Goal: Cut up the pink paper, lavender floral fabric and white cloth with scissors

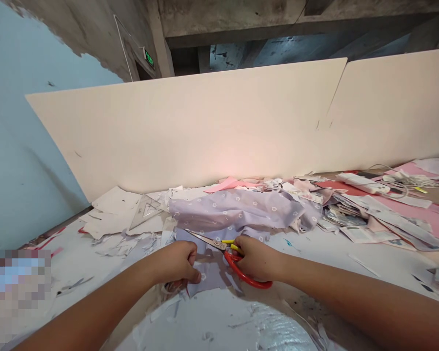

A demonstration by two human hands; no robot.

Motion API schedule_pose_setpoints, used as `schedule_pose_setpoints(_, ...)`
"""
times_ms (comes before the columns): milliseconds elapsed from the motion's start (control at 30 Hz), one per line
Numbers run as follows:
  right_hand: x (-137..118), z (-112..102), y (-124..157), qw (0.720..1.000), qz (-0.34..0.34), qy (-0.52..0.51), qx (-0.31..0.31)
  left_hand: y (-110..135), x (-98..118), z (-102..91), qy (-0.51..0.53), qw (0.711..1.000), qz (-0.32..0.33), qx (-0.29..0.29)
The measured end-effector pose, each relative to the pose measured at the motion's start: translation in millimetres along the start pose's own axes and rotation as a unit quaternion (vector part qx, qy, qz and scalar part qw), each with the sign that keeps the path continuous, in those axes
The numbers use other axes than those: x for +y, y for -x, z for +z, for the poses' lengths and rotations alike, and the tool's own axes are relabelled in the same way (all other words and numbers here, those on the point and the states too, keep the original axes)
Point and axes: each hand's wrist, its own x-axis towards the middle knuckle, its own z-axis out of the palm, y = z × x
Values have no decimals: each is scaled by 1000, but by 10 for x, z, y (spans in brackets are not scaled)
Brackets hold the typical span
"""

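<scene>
My right hand [254, 256] is closed around the red handles of a pair of scissors [250, 279], whose blades point up and to the left. Something yellow [229, 242], perhaps a small tool, also sticks out of that hand beside the handles. The blades lie over a lavender fabric piece [210, 273] with small white flowers. At its left edge, my left hand [183, 263] pinches the cloth between thumb and fingers. Just beyond the blades rests a larger crumpled length of the same flowered fabric [234, 209].
A clear triangle ruler [145, 211] lies on paper pieces [111, 209] at the left. Piles of fabric strips [366, 219] and a white power strip [364, 183] with its cord are on the right. A tall cream board [205, 131] stands along the table's back.
</scene>
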Motion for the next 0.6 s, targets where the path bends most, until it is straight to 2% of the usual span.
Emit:
schedule_pose_setpoints(267,34,-42,-27,997,13,-70,-20,-20,-47,-57,-12,1000,7,-6)
schedule_pose_setpoints(367,73,-40,-35,994,13,-105,1,39,38,-92,-67,996,20,46)
schedule_pose_setpoints(467,119,-28,-53,991,19,-135,14,107,150,-48,-106,987,55,107)
schedule_pose_setpoints(600,172,7,-69,984,9,-176,7,117,215,113,-108,983,110,104)
